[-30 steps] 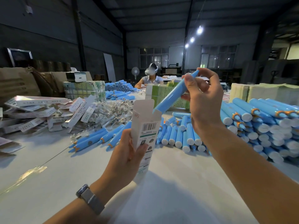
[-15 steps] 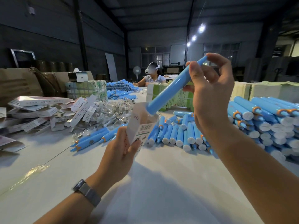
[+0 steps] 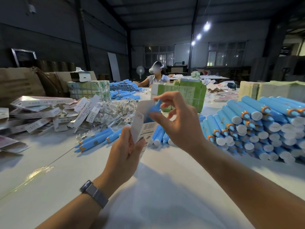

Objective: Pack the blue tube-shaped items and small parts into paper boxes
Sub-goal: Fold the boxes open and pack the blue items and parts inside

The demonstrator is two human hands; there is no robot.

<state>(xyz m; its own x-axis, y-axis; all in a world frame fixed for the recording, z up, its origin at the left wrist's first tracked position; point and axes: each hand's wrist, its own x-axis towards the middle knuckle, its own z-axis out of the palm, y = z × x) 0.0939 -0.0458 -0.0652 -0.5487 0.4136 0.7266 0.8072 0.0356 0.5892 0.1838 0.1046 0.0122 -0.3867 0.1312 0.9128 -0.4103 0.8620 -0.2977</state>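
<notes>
My left hand [image 3: 126, 150] grips a white paper box [image 3: 143, 125] with a barcode, held upright above the table with its top flap open. A blue tube [image 3: 156, 107] stands in the box mouth, and only its upper end shows. My right hand [image 3: 175, 120] hovers over it, thumb and fingertips around that end; the image is blurred there. A big stack of blue tubes with white caps [image 3: 257, 128] lies at the right. More tubes [image 3: 97, 139] lie loose in the middle. A heap of small clear-bagged parts [image 3: 113, 111] lies behind them.
Flat unfolded boxes and paper slips [image 3: 42, 113] are piled at the left. Bundles of green boxes [image 3: 186, 95] stand behind my hands. Another person [image 3: 156, 76] sits at the far end of the white table [image 3: 165, 187]. Brown cartons [image 3: 21, 83] stand at far left.
The tube went from tilted with its tip at the box mouth to nearly all inside the box. My right hand came down with it. The box sank lower and closer.
</notes>
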